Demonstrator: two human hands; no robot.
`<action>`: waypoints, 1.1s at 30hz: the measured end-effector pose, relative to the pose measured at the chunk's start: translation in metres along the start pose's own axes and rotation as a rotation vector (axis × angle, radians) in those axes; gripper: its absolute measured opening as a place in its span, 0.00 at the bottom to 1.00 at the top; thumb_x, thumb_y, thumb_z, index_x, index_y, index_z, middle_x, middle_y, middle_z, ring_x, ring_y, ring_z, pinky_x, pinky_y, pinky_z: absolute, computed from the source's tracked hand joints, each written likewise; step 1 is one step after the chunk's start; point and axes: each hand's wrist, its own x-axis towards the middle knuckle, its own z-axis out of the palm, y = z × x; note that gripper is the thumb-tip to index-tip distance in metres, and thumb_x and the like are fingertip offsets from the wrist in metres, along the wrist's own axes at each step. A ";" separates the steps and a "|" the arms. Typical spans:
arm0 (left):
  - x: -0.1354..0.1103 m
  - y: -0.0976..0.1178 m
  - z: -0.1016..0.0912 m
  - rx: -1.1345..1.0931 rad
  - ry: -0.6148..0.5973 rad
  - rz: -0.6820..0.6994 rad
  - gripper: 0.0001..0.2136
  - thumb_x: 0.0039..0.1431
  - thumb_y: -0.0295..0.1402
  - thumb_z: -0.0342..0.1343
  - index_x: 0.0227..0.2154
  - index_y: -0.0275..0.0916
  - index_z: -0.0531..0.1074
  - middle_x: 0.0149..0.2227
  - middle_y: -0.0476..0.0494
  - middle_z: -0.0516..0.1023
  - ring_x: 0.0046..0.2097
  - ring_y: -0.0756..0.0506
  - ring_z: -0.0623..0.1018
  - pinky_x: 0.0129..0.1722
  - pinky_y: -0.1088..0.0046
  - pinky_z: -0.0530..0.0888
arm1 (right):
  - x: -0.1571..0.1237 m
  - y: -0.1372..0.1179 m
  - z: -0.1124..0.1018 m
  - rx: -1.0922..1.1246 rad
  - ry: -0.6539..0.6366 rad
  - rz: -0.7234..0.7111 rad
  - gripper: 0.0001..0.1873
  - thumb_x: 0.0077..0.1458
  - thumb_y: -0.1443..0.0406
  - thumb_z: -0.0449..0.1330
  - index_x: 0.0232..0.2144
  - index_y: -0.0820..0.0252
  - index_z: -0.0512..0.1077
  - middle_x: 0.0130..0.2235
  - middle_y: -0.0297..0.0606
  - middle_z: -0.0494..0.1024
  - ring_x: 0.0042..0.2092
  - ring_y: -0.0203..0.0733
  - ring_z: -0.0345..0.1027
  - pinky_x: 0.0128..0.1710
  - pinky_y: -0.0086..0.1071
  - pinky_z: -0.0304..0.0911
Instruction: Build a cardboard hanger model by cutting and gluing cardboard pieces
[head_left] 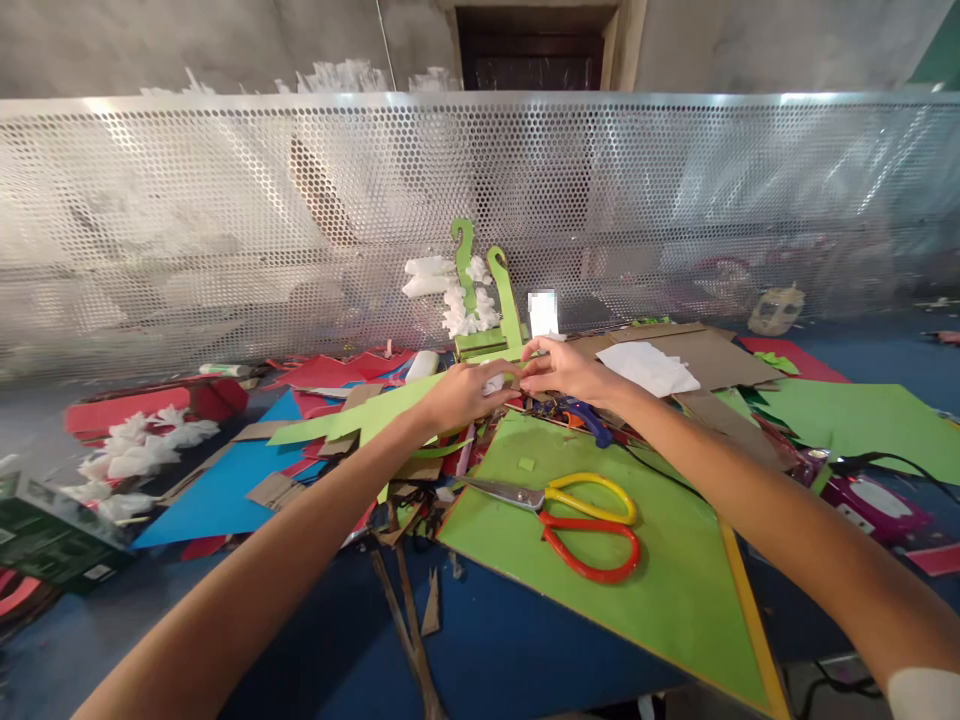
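Left hand: we see the left hand (471,393) over the middle of the blue bench (495,630), nearer its far edge, fingers bent toward the thumb; whether they grip anything, we cannot tell.
Right hand: the right hand (559,368) faces it, thumb and forefinger curved, tips just beside the left ones; we cannot tell what, if anything, they pinch.
Pale strip: at both hands, on the far-edge side, we find a narrow pale green paper strip (504,354).
Hooked shapes: beyond it, toward the far edge, two hook-topped green card shapes (507,300) stand up, with ruffled white paper clusters (454,308) around the left one.
Scissors: metal scissors with one yellow and one red handle (545,497) lie on a flat green board with a yellow border (675,590), which reaches the near edge; the blades point left.
Blue tool: near the right hand we see a blue plastic tool with a black cord (596,425).
Left edge: toward it lie a bright blue paper sheet (225,490) and a dark green printed box (60,530).
Right edge: toward it lies a broad green paper sheet (870,415).
Far edge: a perforated metal screen (645,200) runs along it.
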 end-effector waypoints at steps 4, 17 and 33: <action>-0.002 -0.005 0.006 0.016 0.104 0.032 0.15 0.70 0.43 0.55 0.53 0.45 0.76 0.42 0.47 0.85 0.38 0.45 0.83 0.40 0.72 0.74 | -0.001 -0.001 0.007 0.018 0.028 -0.013 0.25 0.47 0.61 0.76 0.41 0.55 0.66 0.33 0.31 0.79 0.33 0.35 0.74 0.35 0.30 0.68; -0.005 -0.015 0.007 0.027 0.194 0.107 0.17 0.70 0.46 0.55 0.51 0.42 0.78 0.44 0.42 0.86 0.39 0.44 0.84 0.41 0.68 0.77 | 0.001 0.000 0.014 0.037 0.097 -0.035 0.25 0.47 0.61 0.75 0.42 0.54 0.67 0.35 0.33 0.82 0.35 0.38 0.77 0.37 0.33 0.70; -0.009 -0.008 0.010 0.095 0.170 0.089 0.17 0.70 0.45 0.55 0.54 0.43 0.76 0.42 0.43 0.85 0.39 0.44 0.84 0.42 0.69 0.75 | 0.003 0.004 0.015 0.063 0.111 -0.051 0.28 0.42 0.58 0.79 0.40 0.55 0.68 0.35 0.35 0.83 0.36 0.40 0.78 0.39 0.34 0.73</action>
